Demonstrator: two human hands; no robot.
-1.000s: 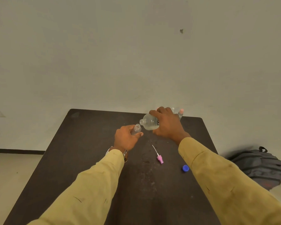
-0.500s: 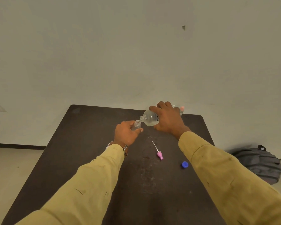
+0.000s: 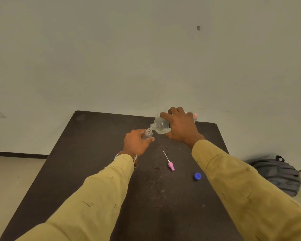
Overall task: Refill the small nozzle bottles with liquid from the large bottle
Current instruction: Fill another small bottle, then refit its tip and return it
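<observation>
Tilting the large bottle (image 3: pixel 161 126) mouth-down at centre frame, the right hand (image 3: pixel 181 126) is curling its fingers round it so the spout is meeting the open small nozzle bottle (image 3: pixel 148 133), which the left hand (image 3: pixel 135 143) is gripping just below-left; the pink nozzle (image 3: pixel 170 166) is lying aside on the worktop (image 3: pixel 94 153).

Dim, even light with a yellowish cast; the wall (image 3: pixel 146 49) turns greyer toward the top; a soft shadow smears beside the blurred backpack (image 3: pixel 278 174); wide-angle stretch swells the sleeves (image 3: pixel 94 197) at the lower corners.
</observation>
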